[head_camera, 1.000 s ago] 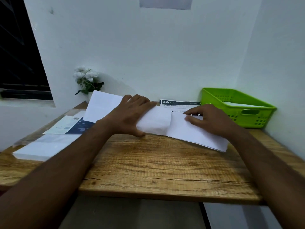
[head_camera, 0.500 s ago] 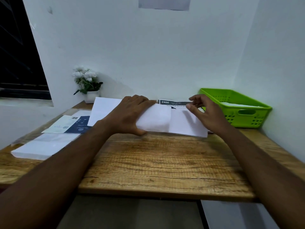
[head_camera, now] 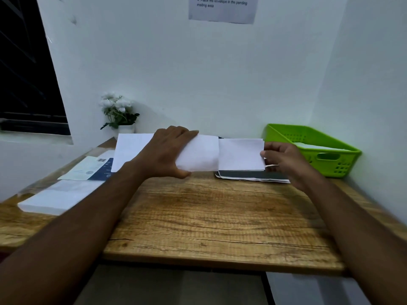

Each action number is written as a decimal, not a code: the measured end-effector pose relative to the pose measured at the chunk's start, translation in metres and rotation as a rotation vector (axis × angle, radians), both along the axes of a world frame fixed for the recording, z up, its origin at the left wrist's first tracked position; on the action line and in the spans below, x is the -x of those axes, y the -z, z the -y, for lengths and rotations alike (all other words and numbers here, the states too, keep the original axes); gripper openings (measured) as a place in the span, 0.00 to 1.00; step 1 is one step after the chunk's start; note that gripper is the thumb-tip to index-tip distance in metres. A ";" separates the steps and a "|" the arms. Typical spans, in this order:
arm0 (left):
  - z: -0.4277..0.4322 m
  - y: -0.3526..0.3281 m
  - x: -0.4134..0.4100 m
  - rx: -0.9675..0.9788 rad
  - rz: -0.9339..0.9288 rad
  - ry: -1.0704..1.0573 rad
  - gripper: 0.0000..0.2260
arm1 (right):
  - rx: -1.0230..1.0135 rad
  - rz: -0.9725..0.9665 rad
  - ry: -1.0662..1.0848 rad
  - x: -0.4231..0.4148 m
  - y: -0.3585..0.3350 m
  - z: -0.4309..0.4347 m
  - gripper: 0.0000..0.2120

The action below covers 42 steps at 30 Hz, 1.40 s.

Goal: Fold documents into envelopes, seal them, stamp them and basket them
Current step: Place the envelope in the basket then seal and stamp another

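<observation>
Right now the left hand (head_camera: 167, 153) grips a white paper envelope (head_camera: 198, 155), thumb beneath and fingers (head_camera: 182, 133) curled over its far edge, holding it low over the back of the wood-grain worktop (head_camera: 220, 216). The right hand (head_camera: 284, 160) pinches the right end of a folded white document (head_camera: 241, 154), whose left end meets the envelope's open side; how far it is tucked in cannot be told. Both pieces lie in one line, long axes running left to right, the document to the right of the envelope, so the coming push looks to be the right hand's, straight leftward. The document shows a blank, flat face with crisp edges, about as tall as the envelope, so the fit is probably snug. A green plastic basket (head_camera: 308, 137) waits just beyond the right hand.
</observation>
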<state>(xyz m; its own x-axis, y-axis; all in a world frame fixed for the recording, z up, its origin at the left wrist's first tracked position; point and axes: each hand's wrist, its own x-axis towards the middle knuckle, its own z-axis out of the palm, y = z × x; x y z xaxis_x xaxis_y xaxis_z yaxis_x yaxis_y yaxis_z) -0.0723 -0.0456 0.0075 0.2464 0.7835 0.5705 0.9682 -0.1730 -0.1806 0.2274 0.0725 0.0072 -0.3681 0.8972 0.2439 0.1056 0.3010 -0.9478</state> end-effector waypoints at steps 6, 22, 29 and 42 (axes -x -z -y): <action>0.001 0.000 -0.006 -0.012 -0.019 0.012 0.44 | 0.109 -0.160 -0.052 0.005 0.002 0.007 0.07; 0.001 0.004 -0.035 -0.032 -0.065 0.042 0.44 | 0.010 -0.007 -0.043 0.032 0.009 0.033 0.07; -0.001 0.007 -0.041 -0.058 -0.087 0.031 0.44 | 0.006 -0.029 -0.077 0.038 0.013 0.037 0.08; -0.001 0.009 -0.039 -0.048 -0.089 -0.028 0.44 | 0.119 -0.152 0.017 0.038 0.011 0.027 0.13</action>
<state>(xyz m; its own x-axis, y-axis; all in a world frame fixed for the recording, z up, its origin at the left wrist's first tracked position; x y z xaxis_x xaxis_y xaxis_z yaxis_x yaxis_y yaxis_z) -0.0333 -0.0442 -0.0013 0.2760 0.7632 0.5842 0.9524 -0.1350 -0.2735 0.1894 0.0450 -0.0036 -0.3197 0.9288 0.1873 -0.0375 0.1851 -0.9820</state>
